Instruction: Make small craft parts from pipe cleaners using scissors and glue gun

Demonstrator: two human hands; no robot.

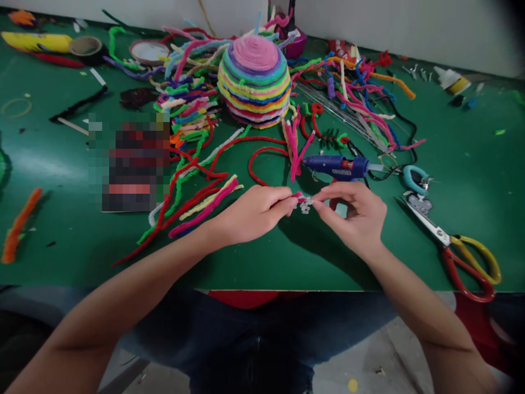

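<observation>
Above the green table, my left hand point(268, 210) is closed in a pinch on a short pink pipe cleaner point(298, 195). Facing it, my right hand point(355, 210) pinches the edge of a small greyish-white piece point(305, 207) with looped, flower-like lobes. That piece lies against the pink end, but whether the two are joined is too small to tell. Just beyond my right hand lies a blue glue gun point(338, 167). Left of my left hand are loose pink and cream pipe cleaners point(211, 205).
A striped multicoloured ball point(254, 82) of coiled pipe cleaners stands at the back, with bundles of pipe cleaners point(188, 109) around it. Scissors point(455, 246) with red and yellow handles overhang the front right edge, near turquoise-handled pliers point(416, 179). A pixelated dark object point(135, 169) lies left.
</observation>
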